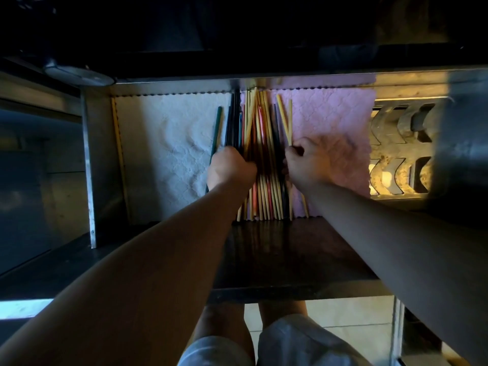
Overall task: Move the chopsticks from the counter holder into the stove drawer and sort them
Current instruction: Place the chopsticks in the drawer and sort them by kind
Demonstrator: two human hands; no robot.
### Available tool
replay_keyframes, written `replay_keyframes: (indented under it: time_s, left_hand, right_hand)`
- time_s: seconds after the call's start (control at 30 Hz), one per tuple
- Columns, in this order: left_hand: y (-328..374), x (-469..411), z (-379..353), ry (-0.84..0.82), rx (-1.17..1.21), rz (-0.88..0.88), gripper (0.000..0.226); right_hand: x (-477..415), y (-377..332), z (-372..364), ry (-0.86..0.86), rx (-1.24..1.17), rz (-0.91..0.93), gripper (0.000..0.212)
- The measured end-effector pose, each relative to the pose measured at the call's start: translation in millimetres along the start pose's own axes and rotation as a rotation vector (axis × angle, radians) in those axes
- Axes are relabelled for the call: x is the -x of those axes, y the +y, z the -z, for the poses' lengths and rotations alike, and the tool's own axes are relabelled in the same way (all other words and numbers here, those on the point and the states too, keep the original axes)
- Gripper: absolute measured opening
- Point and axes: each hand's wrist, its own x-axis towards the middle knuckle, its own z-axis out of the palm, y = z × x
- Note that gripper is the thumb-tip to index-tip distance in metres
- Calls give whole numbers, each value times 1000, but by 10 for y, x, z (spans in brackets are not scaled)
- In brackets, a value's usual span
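Chopsticks (pixel 260 157) already in the stove drawer (pixel 91 165), heaped at the middle over the seam between white liner (pixel 169 143) and pink liner (pixel 332 122); sorting apparently only begun. Left hand (pixel 229 169) closed on dark sticks at left; right hand (pixel 303 161) pinching a pale stick at right. Perforated metal panel (pixel 401 149) far right; nothing blocking.

Shiny metal drawer (pixel 101 165), quilted cloth liners (pixel 169 143), smooth wooden chopsticks (pixel 264 196).

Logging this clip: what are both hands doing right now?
Left hand: closed on dark chopsticks from the pile.
Right hand: pinching a pale chopstick.
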Motion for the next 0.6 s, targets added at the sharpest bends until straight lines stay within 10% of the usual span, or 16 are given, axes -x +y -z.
replay_keyframes:
  time_s: [0.6]
  left_hand:
    - [-102,114,-61,25,443,130,6]
  right_hand:
    - [-201,-44,18,67,272,9,24]
